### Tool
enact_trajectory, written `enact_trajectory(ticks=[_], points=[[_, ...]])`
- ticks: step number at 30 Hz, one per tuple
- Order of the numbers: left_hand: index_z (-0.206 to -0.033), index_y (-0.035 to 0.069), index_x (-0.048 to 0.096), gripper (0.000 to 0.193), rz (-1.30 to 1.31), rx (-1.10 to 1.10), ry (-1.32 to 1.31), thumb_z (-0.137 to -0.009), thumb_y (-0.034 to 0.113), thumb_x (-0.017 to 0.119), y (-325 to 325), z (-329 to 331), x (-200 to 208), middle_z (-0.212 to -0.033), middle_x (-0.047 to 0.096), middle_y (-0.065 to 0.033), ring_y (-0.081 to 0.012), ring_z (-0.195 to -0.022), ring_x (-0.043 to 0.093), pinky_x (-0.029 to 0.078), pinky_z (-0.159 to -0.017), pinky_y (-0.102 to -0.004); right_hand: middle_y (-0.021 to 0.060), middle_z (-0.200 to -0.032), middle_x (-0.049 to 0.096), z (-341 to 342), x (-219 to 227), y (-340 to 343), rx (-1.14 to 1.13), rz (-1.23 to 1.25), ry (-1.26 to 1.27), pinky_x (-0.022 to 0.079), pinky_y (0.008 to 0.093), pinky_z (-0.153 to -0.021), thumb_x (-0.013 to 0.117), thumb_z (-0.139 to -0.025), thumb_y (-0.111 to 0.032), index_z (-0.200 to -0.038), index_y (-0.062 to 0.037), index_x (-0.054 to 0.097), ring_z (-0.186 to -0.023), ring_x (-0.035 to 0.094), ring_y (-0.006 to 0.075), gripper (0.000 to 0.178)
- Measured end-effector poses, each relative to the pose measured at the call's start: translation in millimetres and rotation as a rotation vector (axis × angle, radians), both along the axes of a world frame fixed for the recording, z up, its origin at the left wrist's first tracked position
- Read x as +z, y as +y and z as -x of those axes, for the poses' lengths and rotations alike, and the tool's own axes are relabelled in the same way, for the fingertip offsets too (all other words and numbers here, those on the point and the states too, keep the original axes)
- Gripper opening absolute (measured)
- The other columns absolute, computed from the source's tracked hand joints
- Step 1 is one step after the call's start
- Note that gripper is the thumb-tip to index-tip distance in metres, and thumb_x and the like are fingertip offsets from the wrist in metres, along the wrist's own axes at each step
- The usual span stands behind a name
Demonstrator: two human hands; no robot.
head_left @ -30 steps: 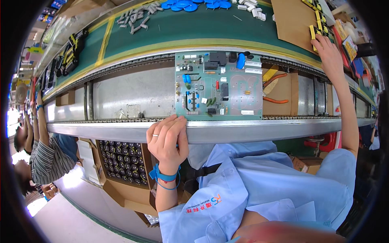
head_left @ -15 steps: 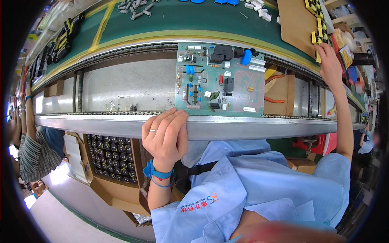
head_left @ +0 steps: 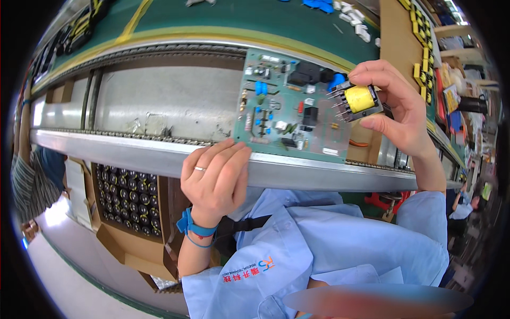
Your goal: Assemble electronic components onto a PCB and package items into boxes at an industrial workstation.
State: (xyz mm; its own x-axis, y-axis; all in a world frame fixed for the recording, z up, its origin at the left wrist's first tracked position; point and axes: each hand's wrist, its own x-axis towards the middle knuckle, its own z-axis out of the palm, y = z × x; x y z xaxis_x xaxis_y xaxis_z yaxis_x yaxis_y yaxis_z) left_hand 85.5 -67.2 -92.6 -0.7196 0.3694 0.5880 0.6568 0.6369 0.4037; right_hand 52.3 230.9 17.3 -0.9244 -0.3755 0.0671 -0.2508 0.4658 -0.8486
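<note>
In my right hand (head_left: 398, 109) is a transformer (head_left: 360, 99) with a yellow-wrapped middle and a dark core, pinched between thumb and fingers. Its metal pins point left, over the right part of a green circuit board (head_left: 289, 114). The board lies across the conveyor track and carries blue, black and white components, with a fairly bare area at its right. My left hand (head_left: 215, 173) is closed over the metal rail (head_left: 287, 166), its fingertips at the board's near left corner.
Yellow transformers (head_left: 422, 69) stand in rows beside a cardboard sheet (head_left: 398, 37) at the far right. White parts (head_left: 356, 21) lie on the green belt (head_left: 212, 21). Below the rail, a carton (head_left: 130, 255) holds several black cylinders. Another person's striped sleeve (head_left: 29, 189) shows at left.
My right hand has come from the transformer rows at far right to above the board, now holding a transformer. My left hand stays on the rail. The whole view has tilted slightly.
</note>
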Motion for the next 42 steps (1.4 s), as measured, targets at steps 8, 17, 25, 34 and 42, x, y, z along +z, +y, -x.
enact_trajectory(ticks=[8, 17, 25, 34, 42], points=[[-0.090, 0.010, 0.068, 0.015, -0.033, 0.002, 0.052, -0.077, 0.009, 0.063, -2.9, -1.0, -5.5, -0.089, 0.070, -0.0018, -0.0169, -0.086, 0.068, 0.047, -0.074, -0.0286, 0.0132, -0.102, 0.060, 24.0, 0.4, -49.3, 0.171, -0.392, 0.331, 0.053, 0.0316, -0.073, 0.074, -0.064, -0.001, -0.111, -0.0015, 0.061, -0.091, 0.062, 0.0272, 0.049], [-0.091, 0.011, 0.068, 0.014, -0.050, 0.015, 0.081, -0.078, 0.011, 0.063, -4.8, -0.3, -8.1, -0.089, 0.070, -0.0016, -0.0155, -0.088, 0.068, 0.049, -0.076, -0.0265, 0.0126, -0.098, 0.061, 32.2, -9.6, -69.7, 0.240, -0.573, 0.323, 0.053, 0.0336, -0.072, 0.077, -0.064, -0.006, -0.106, -0.0024, 0.061, -0.087, 0.063, 0.0291, 0.045], [-0.088, 0.012, 0.068, 0.011, -0.064, 0.023, 0.095, -0.078, 0.013, 0.062, -3.0, 0.9, -12.3, -0.086, 0.070, -0.0025, -0.0157, -0.087, 0.068, 0.049, -0.074, -0.0248, 0.0109, -0.100, 0.063, 34.5, -10.3, -62.6, 0.133, -0.492, 0.097, 0.054, 0.0307, -0.072, 0.079, -0.065, -0.007, -0.105, -0.0028, 0.063, -0.087, 0.065, 0.0243, 0.044], [-0.094, 0.012, 0.067, 0.018, -0.086, 0.020, 0.056, -0.077, 0.009, 0.064, -1.7, -2.0, -13.7, -0.089, 0.071, -0.0007, -0.0151, -0.088, 0.067, 0.046, -0.077, -0.0278, 0.0112, -0.102, 0.066, 28.1, -5.8, -57.8, 0.130, -0.530, 0.100, 0.054, 0.0292, -0.075, 0.080, -0.066, -0.007, -0.104, -0.0017, 0.063, -0.091, 0.065, 0.0230, 0.042], [-0.086, 0.012, 0.067, 0.013, -0.094, 0.044, 0.122, -0.077, 0.014, 0.059, -2.0, -0.2, -18.1, -0.084, 0.068, -0.0020, -0.0147, -0.086, 0.067, 0.049, -0.075, -0.0245, 0.0119, -0.096, 0.065, 31.3, -6.0, -78.2, 0.169, -0.637, 0.177, 0.055, 0.0305, -0.070, 0.081, -0.065, -0.007, -0.101, -0.0011, 0.064, -0.083, 0.066, 0.0254, 0.040]])
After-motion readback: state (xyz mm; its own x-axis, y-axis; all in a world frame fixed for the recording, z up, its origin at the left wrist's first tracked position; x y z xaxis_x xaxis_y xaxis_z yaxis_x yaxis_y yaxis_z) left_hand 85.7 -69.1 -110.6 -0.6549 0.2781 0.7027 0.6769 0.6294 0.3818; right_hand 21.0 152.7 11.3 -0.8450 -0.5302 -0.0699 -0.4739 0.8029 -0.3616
